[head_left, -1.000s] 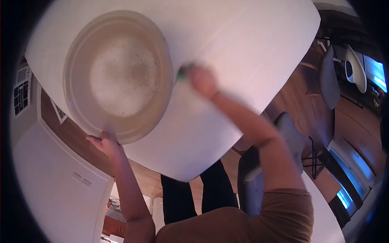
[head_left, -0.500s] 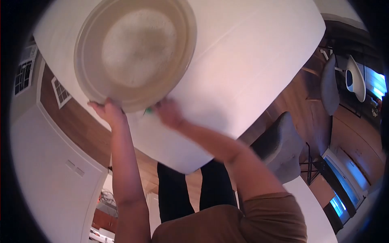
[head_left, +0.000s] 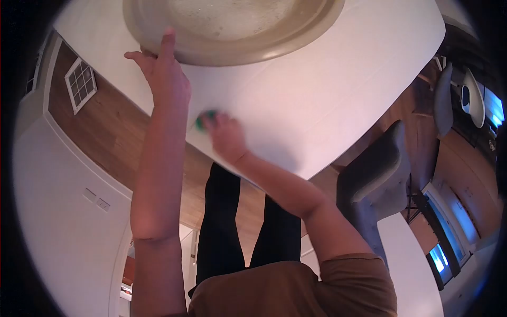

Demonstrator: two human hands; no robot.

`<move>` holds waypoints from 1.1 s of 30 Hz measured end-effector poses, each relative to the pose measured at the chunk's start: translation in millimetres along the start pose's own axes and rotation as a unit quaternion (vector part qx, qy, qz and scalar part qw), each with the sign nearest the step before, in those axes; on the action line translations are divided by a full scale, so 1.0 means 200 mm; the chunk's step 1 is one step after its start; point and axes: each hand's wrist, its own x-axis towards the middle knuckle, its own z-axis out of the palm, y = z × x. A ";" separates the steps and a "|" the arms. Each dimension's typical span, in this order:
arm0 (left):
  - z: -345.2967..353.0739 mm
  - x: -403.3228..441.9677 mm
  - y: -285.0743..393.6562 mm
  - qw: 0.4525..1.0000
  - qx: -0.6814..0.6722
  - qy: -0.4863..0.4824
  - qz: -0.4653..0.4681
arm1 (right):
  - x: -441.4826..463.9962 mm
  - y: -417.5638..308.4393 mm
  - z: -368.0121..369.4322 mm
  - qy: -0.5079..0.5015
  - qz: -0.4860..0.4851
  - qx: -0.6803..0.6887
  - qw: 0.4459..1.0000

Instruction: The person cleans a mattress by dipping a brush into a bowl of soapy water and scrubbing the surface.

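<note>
A large beige basin (head_left: pixel 264 52) with cloudy, foamy liquid in it stands on the white table (head_left: pixel 327 100), its far part cut off by the top of the view. My left hand (head_left: pixel 165 71) is at the basin's near left rim, thumb and a finger spread apart, the other fingers partly hidden behind the rim. Lower down, near the table's front edge, my right hand (head_left: pixel 226 136) has its fingers closed on a small green object (head_left: pixel 203 120), which is blurred and lies against the tabletop.
Grey chairs (head_left: pixel 369 161) stand beyond the table's right edge. A white chair (head_left: pixel 472 98) is farther right. On the left, a white gridded frame (head_left: pixel 81 85) is by the wooden floor, near a white wall (head_left: pixel 79 158).
The basin has shifted up and right in view, with my left hand still at its rim. My right hand has swept from the table's middle to its near edge with the green object.
</note>
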 end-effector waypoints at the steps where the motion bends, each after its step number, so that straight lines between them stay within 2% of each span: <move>1: -0.04 0.01 0.03 1.000 0.016 0.010 -0.019 | -0.05 -0.12 0.04 -0.002 -0.040 0.016 0.999; 2: -0.13 0.02 0.09 0.999 0.040 0.029 -0.014 | -0.04 -0.11 0.00 -0.050 -0.032 0.024 0.998; 3: -0.36 0.10 0.10 0.998 0.055 0.007 -0.002 | 0.00 -0.03 -0.05 -0.097 -0.022 0.031 0.995; 4: -0.57 0.13 0.12 0.996 0.090 0.006 0.009 | 0.01 0.16 -0.02 0.012 -0.050 -0.033 0.998; 5: -0.78 0.17 0.14 0.992 0.125 0.005 0.021 | 0.07 0.40 -0.09 0.004 -0.003 -0.054 0.999; 6: -0.92 0.10 0.23 0.980 0.196 0.025 0.038 | 0.13 0.64 -0.16 0.055 0.036 -0.105 0.992; 7: -1.09 0.07 0.24 0.974 0.197 0.106 0.016 | 0.19 0.83 -0.35 0.153 0.042 -0.115 0.981; 8: -1.23 0.03 0.21 0.962 0.198 0.186 -0.004 | 0.26 0.94 -0.52 0.184 0.137 -0.169 0.959; 9: -1.31 -0.01 0.16 0.962 0.199 0.188 -0.004 | 0.34 1.03 -0.66 0.156 0.311 -0.150 0.925; 10: -1.33 -0.08 0.10 0.963 0.188 0.193 -0.005 | 0.36 1.01 -0.63 0.154 0.313 -0.153 0.925; 12: -1.23 -0.18 0.00 0.972 0.157 0.170 -0.032 | 0.38 0.95 -0.56 0.220 0.327 -0.151 0.907; 13: -1.13 -0.19 -0.05 0.978 0.137 0.149 -0.050 | 0.34 0.75 -0.44 0.174 0.312 -0.131 0.925; 14: -1.15 -0.16 -0.22 0.990 0.119 0.070 -0.024 | 0.24 0.52 -0.23 0.214 0.234 -0.142 0.938; 15: -0.91 -0.17 -0.17 0.995 0.079 0.018 -0.063 | 0.13 0.24 -0.07 0.163 0.205 -0.122 0.957; 16: -0.71 -0.19 -0.17 0.998 0.011 -0.009 -0.062 | -0.01 0.03 0.11 0.067 0.154 -0.086 0.982; 17: -0.50 -0.17 -0.14 0.989 -0.052 -0.039 -0.129 | -0.13 -0.22 0.15 -0.050 0.098 -0.033 0.993; 18: -0.32 -0.15 -0.10 0.974 -0.092 -0.051 -0.203 | -0.25 -0.37 0.20 -0.044 -0.028 -0.075 0.996; 19: -0.18 -0.12 -0.06 0.960 -0.112 -0.064 -0.249 | -0.31 -0.34 0.22 -0.052 -0.101 -0.005 0.994; 20: -0.10 -0.06 -0.09 0.940 -0.146 -0.070 -0.301 | -0.29 -0.28 0.16 -0.084 -0.069 0.004 0.994; 23: 0.00 -0.03 0.08 0.936 -0.184 -0.081 -0.289 | -0.21 0.06 -0.04 -0.018 -0.063 -0.049 0.997; 25: 0.01 0.00 0.05 0.927 -0.151 -0.155 -0.307 | -0.11 0.47 -0.32 0.110 0.170 -0.120 0.972; 27: 0.03 0.04 0.02 0.935 -0.149 -0.147 -0.285 | -0.18 0.78 -0.54 0.137 0.348 -0.161 0.914; 29: 0.01 0.00 -0.04 0.940 -0.145 -0.141 -0.275 | -0.38 0.94 -0.76 0.140 0.527 -0.024 0.838; 31: -0.10 -0.10 -0.10 0.935 -0.165 -0.072 -0.307 | -0.76 1.09 -0.76 0.188 0.435 -0.035 0.880; 33: -0.24 -0.27 -0.12 0.928 -0.183 -0.073 -0.316 | -1.15 1.05 -0.77 0.227 0.327 0.023 0.917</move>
